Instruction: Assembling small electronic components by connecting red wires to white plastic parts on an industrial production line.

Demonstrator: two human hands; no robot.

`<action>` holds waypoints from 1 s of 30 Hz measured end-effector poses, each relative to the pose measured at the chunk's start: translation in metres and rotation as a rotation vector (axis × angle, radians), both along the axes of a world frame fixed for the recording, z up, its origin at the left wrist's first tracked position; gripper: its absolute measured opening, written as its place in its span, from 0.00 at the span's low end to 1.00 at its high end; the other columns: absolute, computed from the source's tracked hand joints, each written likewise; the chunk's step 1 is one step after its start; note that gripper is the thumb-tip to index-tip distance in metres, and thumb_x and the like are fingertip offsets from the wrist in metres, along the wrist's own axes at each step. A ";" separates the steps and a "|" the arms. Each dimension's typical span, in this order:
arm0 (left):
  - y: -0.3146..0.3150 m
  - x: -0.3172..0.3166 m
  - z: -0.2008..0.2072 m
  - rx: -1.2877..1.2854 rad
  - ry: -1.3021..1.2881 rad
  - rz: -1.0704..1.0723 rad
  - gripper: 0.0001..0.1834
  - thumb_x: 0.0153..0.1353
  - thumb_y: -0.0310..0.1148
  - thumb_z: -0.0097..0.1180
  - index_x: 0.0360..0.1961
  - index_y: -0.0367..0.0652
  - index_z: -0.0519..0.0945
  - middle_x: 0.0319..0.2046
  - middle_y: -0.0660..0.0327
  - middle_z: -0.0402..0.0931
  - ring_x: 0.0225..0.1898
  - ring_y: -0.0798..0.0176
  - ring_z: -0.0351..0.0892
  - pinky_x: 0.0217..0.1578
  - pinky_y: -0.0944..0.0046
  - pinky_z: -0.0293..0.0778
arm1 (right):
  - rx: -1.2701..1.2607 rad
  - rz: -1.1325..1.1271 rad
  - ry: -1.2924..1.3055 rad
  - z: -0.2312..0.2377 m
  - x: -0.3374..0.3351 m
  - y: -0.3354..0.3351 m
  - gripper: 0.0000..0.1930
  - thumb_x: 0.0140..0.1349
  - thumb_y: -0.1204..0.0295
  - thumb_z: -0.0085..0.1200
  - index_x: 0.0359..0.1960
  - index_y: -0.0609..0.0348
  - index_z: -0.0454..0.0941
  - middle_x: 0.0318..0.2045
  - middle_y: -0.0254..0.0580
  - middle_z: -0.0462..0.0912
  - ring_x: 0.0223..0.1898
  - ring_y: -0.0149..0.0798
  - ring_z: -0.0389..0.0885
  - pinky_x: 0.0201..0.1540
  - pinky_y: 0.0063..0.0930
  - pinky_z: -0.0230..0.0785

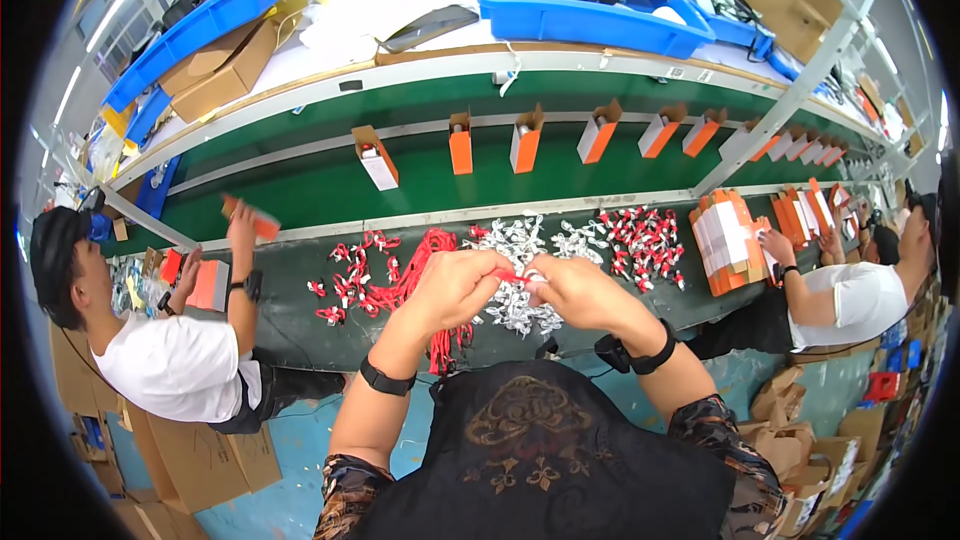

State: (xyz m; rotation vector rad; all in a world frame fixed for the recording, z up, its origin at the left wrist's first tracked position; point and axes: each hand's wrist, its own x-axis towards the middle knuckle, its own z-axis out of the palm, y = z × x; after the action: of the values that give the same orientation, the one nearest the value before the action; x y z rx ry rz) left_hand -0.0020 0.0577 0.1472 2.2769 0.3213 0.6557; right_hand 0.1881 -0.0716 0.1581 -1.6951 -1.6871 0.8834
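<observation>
My left hand and my right hand meet above the dark bench, both closed in a pinch. Between their fingertips runs a short stretch of red cord; its ends are hidden in my fingers. Beneath my hands lies a pile of small white clip-like pieces. A heap of red cords spreads behind and below my left forearm. Left of it are small red pieces with white and dark ends. To the right of my right hand lies another pile of red and white pieces.
Past the bench, a green conveyor carries upright orange and white boxes. Above it, a shelf holds blue trays. One person at left moves an orange box; another person at right touches stacked cartons.
</observation>
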 end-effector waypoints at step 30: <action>-0.040 0.023 -0.038 -0.549 -0.023 0.317 0.10 0.70 0.33 0.49 0.36 0.40 0.80 0.26 0.64 0.79 0.23 0.69 0.75 0.24 0.69 0.69 | -0.131 0.307 0.959 -0.043 0.031 0.005 0.11 0.66 0.68 0.56 0.38 0.66 0.82 0.25 0.28 0.77 0.28 0.20 0.70 0.30 0.17 0.63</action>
State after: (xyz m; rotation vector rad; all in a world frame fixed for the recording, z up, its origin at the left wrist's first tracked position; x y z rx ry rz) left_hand 0.0208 0.0182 0.1092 1.7060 0.7617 0.6534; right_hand 0.2188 -0.0661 0.1147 -0.8102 -1.2124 1.6368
